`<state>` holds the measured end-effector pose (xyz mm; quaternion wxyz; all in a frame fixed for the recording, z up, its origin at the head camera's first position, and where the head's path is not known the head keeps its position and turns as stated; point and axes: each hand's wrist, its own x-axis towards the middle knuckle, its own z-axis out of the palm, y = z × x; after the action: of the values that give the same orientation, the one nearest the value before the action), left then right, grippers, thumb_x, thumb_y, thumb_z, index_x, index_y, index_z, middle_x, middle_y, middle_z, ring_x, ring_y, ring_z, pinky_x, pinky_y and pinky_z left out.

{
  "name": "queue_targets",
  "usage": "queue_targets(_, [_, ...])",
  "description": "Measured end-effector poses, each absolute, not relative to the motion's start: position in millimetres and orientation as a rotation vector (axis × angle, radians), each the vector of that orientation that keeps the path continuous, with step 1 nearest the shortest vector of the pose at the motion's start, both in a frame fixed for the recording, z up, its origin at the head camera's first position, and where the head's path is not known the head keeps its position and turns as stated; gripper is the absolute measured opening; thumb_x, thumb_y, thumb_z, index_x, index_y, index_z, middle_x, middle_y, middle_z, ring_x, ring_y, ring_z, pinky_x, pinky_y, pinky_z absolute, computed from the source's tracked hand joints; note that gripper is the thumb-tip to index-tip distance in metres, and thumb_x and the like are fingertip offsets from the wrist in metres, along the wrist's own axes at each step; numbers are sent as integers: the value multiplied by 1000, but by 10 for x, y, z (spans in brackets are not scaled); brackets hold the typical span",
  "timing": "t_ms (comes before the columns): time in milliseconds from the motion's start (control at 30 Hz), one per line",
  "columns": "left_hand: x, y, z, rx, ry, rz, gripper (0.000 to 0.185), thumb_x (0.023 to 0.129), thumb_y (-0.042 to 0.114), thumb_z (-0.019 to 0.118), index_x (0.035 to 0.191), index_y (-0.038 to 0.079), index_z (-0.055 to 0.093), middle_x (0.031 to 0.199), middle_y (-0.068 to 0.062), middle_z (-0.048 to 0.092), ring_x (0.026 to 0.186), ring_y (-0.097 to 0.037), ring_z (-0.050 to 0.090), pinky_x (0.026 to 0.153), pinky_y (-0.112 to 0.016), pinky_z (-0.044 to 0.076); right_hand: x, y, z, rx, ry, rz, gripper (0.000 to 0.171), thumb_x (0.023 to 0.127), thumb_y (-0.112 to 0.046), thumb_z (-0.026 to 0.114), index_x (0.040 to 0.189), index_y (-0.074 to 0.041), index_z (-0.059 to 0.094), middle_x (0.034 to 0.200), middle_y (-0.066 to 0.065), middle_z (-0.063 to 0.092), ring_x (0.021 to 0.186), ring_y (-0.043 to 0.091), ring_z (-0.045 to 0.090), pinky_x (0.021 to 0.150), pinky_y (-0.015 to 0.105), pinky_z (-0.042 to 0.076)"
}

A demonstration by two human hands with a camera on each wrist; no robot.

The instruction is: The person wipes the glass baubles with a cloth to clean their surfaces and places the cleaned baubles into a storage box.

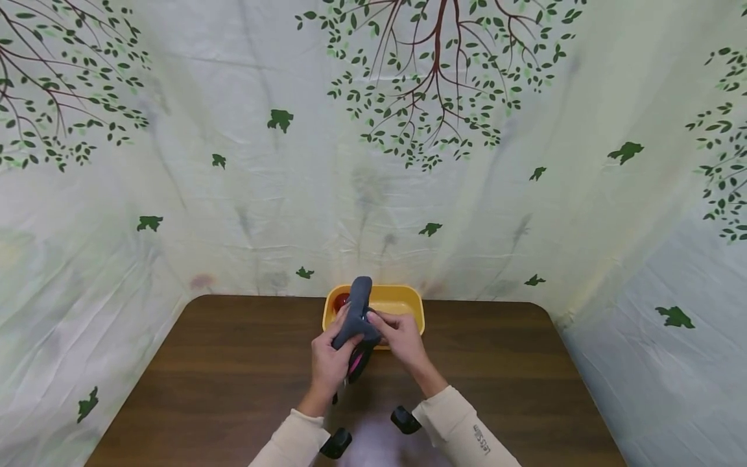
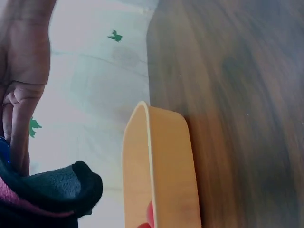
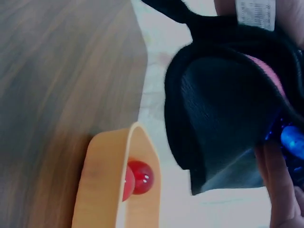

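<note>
A dark grey, soft fabric piece (image 1: pixel 360 301) with black edging and pink inside is held up in front of the yellow tub. My left hand (image 1: pixel 328 364) grips its lower left part, thumb over the near side. My right hand (image 1: pixel 404 337) pinches at its right side. In the right wrist view, the piece (image 3: pixel 223 104) spreads wide, with a white printed label (image 3: pixel 256 14) at its top. A glossy blue round bit (image 3: pixel 293 141) shows beside my right fingers (image 3: pixel 278 178); its kind is unclear. From the left wrist, the right hand (image 2: pixel 23 99) reaches to the piece (image 2: pixel 57 190).
The yellow tub (image 1: pixel 414 297) stands at the table's far edge, behind my hands. Red shiny balls (image 3: pixel 141 177) lie inside it. The brown wooden table (image 1: pixel 245 389) meets a pale cloth backdrop (image 1: pixel 233 246) printed with trees and leaves.
</note>
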<state>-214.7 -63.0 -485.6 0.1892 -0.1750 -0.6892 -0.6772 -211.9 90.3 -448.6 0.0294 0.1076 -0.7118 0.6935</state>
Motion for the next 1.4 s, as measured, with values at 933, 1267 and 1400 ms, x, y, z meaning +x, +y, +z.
queue_targets(933, [-2119, -659, -4758, -454, -1939, -2047, 50, 84, -3, 70, 131, -1, 55, 137, -12, 52, 129, -26, 47, 96, -22, 43, -2061, 826, -4358, 296, -2191, 2023, 27, 97, -10, 57, 113, 11, 66, 103, 27, 67, 75, 13, 64, 67, 30, 58])
queue_targets(1267, [-2211, -725, -4692, -114, -1826, -2350, 27, 90, 2, 65, 112, -15, 62, 92, -10, 70, 80, -10, 67, 75, -23, 56, -2051, 955, -4389, 641, -2305, 1890, 53, 86, 2, 68, 135, 10, 48, 129, 27, 54, 108, 40, 61, 87, 42, 53])
queue_targets(1400, [-2202, -741, -4673, -111, -1807, -2439, 26, 92, 9, 65, 108, -12, 64, 84, 0, 70, 76, -11, 67, 72, -24, 56, -2041, 971, -4396, 733, -2223, 1620, 57, 76, 4, 77, 129, 9, 55, 127, 25, 58, 108, 39, 61, 86, 47, 53])
